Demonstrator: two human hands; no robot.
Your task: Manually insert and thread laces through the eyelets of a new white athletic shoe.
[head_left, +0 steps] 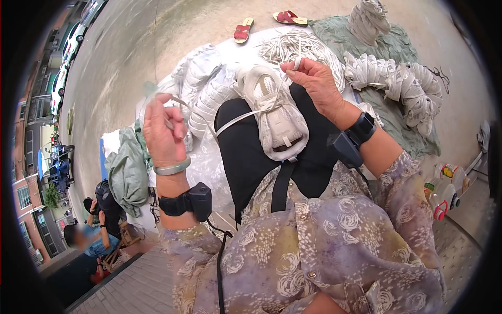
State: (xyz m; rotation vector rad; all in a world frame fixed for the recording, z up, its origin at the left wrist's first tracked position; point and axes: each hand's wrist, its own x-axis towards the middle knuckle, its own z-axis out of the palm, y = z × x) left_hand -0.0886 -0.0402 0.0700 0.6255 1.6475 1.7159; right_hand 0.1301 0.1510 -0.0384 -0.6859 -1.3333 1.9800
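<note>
A pale beige sneaker rests on my lap, on a black cloth, with its toe end away from its rounded heel nearer me. A flat white shoelace is threaded at its laces area and runs left in a loose curve to my left hand. That hand is raised left of the shoe, fingers closed on the lace. My right hand is above the shoe's upper right, thumb and fingertips pinching another part of the lace. Both hands are apart from the shoe's body.
Beyond my lap lie a heap of white laces and white bundled goods. Stacked pale shoes lie on green cloth at right, near bottles. Red slippers stand beyond. Another person sits at lower left.
</note>
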